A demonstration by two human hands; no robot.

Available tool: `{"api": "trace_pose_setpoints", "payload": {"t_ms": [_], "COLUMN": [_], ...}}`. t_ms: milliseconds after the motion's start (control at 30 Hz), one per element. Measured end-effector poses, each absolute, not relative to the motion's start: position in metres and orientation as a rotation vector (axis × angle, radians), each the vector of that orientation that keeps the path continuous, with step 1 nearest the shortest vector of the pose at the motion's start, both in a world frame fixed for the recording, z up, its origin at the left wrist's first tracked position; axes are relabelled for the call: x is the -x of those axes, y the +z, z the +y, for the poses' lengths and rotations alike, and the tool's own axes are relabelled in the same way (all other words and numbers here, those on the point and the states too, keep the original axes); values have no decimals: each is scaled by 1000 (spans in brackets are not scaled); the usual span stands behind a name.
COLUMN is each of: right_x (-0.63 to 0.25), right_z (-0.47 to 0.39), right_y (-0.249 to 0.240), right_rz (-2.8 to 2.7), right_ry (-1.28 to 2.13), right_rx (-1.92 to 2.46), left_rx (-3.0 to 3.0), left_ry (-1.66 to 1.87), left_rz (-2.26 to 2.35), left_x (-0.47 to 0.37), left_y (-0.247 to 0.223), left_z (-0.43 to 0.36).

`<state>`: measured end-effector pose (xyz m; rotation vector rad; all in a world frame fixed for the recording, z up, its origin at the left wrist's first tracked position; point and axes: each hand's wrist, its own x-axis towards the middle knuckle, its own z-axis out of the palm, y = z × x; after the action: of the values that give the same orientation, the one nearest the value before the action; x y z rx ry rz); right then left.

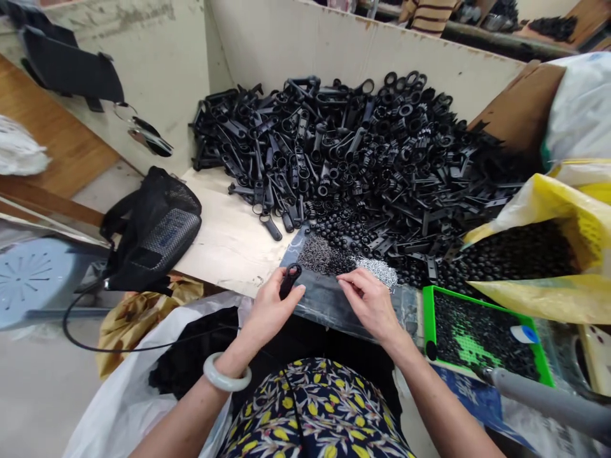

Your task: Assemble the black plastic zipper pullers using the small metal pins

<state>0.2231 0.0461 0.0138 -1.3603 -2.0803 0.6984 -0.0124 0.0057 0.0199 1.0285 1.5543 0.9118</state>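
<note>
My left hand (275,301) is wrapped round a black plastic part (290,280), whose rounded upper end sticks out between thumb and fingers. To the right, my right hand (370,301) has thumb and index finger pinched together above the dark mat (324,300); whatever lies between the fingertips is too small to name. Just beyond the hands are a heap of small brownish pieces (316,254) and a heap of silvery pieces (377,270), with small black pieces between them. A large pile of black plastic parts (334,140) rises behind.
A black mesh bag (165,229) lies at the left of the table. On the right are a green tray (429,318) of small black pieces, a yellow bag (548,299) of black balls and a grey bar (548,401). Pale boards (358,44) stand behind the pile.
</note>
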Motion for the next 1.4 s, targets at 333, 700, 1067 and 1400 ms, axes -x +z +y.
{"api": "trace_pose_setpoints", "payload": {"t_ms": [333,700,1067,1400], "right_x": [-207,-223,-205,-203], "right_z": [71,57,57,49], "right_y": [0,2,-6,-9], "right_rz": [-2356,-2326,-2361,-2272], "right_ry": [355,458,271,337], "right_rx": [1357,1272,1381,1395], "left_rx": [-1859,-1735,-2003,-2120], "left_ry": [275,383,283,208], "left_rz": [1990,1981,1873,1739], "left_x": [-28,-14,-18,-21], "left_y": [11,11,8,15], "left_z": [30,26,37,45]}}
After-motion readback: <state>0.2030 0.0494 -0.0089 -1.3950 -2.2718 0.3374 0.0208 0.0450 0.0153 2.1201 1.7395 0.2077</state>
